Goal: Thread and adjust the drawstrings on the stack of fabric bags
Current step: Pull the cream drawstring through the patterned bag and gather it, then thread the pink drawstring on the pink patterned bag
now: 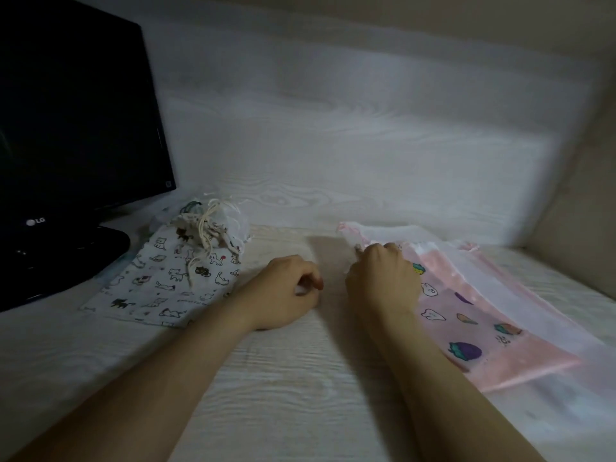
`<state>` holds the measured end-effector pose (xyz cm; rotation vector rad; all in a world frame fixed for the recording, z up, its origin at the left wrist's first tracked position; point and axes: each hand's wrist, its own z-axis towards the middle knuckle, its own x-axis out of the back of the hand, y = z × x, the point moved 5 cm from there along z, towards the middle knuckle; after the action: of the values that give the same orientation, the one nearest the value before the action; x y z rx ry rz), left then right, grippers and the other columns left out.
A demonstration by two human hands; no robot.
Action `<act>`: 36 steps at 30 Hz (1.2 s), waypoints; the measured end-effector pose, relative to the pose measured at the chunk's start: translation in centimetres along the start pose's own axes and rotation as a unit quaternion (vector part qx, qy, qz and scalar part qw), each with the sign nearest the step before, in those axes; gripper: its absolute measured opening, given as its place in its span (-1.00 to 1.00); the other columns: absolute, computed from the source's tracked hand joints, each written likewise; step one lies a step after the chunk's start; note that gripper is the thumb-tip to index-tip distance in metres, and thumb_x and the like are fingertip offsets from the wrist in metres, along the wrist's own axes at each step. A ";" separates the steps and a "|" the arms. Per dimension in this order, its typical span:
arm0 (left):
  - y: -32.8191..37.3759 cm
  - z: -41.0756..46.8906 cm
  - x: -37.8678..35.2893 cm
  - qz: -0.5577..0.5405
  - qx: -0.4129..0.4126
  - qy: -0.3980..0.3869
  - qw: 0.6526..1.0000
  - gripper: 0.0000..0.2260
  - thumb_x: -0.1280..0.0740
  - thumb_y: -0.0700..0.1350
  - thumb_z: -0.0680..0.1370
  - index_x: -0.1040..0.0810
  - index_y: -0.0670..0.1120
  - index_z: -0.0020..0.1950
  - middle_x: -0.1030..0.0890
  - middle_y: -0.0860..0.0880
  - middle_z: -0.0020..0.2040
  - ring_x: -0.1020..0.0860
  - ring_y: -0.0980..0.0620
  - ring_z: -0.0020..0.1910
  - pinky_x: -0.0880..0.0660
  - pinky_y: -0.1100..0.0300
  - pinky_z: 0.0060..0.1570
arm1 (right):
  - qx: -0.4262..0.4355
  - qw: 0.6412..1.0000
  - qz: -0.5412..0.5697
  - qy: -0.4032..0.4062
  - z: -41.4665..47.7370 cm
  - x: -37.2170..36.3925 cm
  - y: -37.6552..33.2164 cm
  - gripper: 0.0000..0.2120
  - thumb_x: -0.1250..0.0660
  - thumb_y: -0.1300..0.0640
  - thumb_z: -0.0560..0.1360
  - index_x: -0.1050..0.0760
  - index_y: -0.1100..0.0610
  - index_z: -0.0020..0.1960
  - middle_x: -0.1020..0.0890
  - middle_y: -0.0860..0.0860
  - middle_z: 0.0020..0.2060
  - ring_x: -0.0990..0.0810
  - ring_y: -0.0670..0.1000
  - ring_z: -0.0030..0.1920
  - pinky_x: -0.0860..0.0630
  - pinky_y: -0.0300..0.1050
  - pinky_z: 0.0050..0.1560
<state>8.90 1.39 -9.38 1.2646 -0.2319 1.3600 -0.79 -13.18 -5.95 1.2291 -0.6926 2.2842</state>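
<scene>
A stack of pink and sheer white fabric bags (473,315) with cartoon prints lies flat at the right. My right hand (380,278) rests on its upper left corner, fingers curled and pinching the top edge of the fabric. My left hand (286,291) lies on the table between the two piles, fingers curled in; whether it holds a cord I cannot tell. At the left lies a white cat-print bag (166,281), with cinched bags and cream drawstrings (206,228) bunched on its top end.
A black monitor (73,121) on its stand (66,258) fills the left side, close to the cat-print bag. The pale wood-grain table (300,378) meets a wood-grain back panel (333,128). A beige wall (576,195) closes the right.
</scene>
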 end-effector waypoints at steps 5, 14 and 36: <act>0.2 0.1 0.0 0.006 -0.004 -0.011 1.000 -0.91 -0.42 -0.10 0.60 -0.73 0.03 0.02 -0.64 0.10 0.03 -0.61 0.22 0.05 -0.57 0.14 0.21 | -0.074 0.991 0.110 -0.022 0.7 -1.9 2.2 -0.75 -0.37 0.00 0.51 -0.53 0.17 -0.21 -0.56 0.09 -0.30 -0.56 0.19 -0.29 -0.33 -0.13 -0.38; 0.1 0.1 0.2 -0.012 -0.001 0.001 1.000 -0.88 -0.40 -0.13 0.61 -0.73 0.03 0.06 -0.66 0.15 0.05 -0.61 0.25 0.06 -0.58 0.12 0.21 | 0.037 0.990 0.100 0.095 0.2 1.3 0.6 -0.76 -0.15 0.31 0.65 -0.37 0.13 0.28 -0.64 0.22 -0.01 -0.61 0.29 -0.06 -0.32 0.03 -0.22; -1.7 -0.3 3.9 0.025 0.030 0.202 0.979 -0.95 -0.18 -0.21 0.73 -0.34 -0.08 0.12 -0.56 -0.02 -0.24 -0.56 -0.02 -0.30 -0.36 0.03 -0.34 | 0.290 0.928 0.231 0.040 -2.2 0.2 -2.9 -0.78 -0.32 0.01 0.44 -0.38 0.00 0.05 -0.65 -0.09 -0.18 -0.61 0.11 -0.20 -0.49 0.02 -0.27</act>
<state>11.20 4.38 -7.48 1.0092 0.0615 1.6444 -0.55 -9.61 -6.15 1.3058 -0.2911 3.0648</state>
